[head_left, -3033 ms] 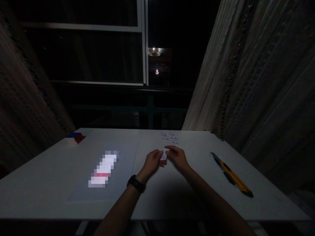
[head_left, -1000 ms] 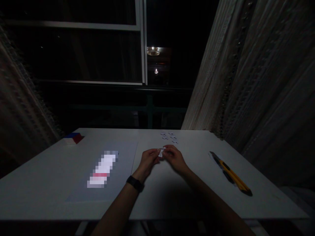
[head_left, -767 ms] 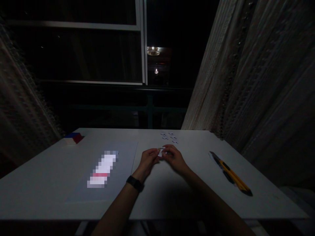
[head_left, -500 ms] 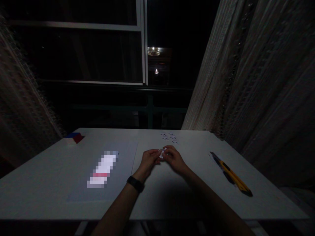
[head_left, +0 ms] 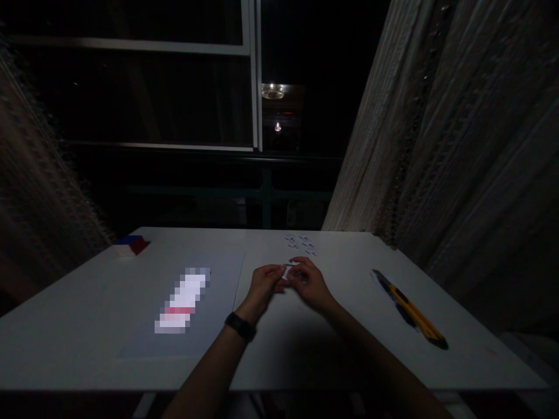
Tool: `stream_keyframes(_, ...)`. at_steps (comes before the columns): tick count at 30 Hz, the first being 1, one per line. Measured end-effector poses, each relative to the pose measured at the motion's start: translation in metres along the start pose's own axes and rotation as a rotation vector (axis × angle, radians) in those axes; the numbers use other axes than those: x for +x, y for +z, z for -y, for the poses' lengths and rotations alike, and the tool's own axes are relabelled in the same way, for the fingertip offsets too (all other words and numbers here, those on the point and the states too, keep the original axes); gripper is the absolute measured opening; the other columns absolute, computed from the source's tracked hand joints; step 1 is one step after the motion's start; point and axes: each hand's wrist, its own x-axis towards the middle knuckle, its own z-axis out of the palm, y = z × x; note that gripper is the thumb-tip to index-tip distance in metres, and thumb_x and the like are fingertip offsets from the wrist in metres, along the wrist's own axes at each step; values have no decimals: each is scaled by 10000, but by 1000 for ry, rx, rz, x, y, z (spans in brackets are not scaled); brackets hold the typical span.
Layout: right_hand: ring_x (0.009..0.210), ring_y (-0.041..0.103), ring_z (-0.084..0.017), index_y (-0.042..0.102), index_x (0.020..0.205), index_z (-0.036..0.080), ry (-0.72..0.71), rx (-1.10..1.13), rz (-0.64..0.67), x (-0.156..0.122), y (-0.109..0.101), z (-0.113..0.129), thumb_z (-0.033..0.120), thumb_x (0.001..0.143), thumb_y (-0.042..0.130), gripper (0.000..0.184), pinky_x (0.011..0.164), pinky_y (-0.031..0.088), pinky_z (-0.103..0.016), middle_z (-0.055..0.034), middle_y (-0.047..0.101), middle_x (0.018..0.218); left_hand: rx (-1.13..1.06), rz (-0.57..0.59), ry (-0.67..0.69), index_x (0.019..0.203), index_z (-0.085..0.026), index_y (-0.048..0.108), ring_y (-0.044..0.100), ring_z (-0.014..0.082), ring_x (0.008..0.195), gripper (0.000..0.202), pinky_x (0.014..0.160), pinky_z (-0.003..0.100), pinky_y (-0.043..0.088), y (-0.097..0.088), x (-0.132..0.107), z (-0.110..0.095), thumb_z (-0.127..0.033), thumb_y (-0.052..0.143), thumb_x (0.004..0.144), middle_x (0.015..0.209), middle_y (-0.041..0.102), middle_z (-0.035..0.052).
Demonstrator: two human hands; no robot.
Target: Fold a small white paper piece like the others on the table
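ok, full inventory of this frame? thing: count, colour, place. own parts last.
flat table: 1, white, lower half
large paper sheet: 1, pale, table's left side
pixelated patch: 1, white with red band, on sheet
boxy block: 1, blue/red/white, table's far left
small marked paper pieces: about 5, white with dark marks, table's far side
small held paper piece: 1, white, near table centre
long cutter knife: 1, yellow/black, table's right side
textured curtains: 2, pale, left and right
window frame: 1, white, upper left
glowing lamps: 2, whitish, right of frame
wristband: 1, black, left wrist
left hand: 1, bare, gripping held piece
right hand: 1, bare, same piece
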Motion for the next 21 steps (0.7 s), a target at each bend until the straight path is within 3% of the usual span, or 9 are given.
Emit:
stream_keyframes(14,599,523,-96,635,747,182,-52,-42,-7,0,1,-1,206,723,573,71,608,479,-282,-76,527,1049,-11,-13,-5,801,-95,613,624,168,586,368,445,199,435,2,-3,-3,-353,728,566,717,641,82)
stream_keyframes(21,701,558,-130,642,758,188,-54,-40,3,0,0,-2,213,726,573,80,633,484,-285,-75,525,1051,7,-5,-3,790,-101,619,624,163,600,346,457,198,430,0,-2,-1,-369,706,590,724,638,76)
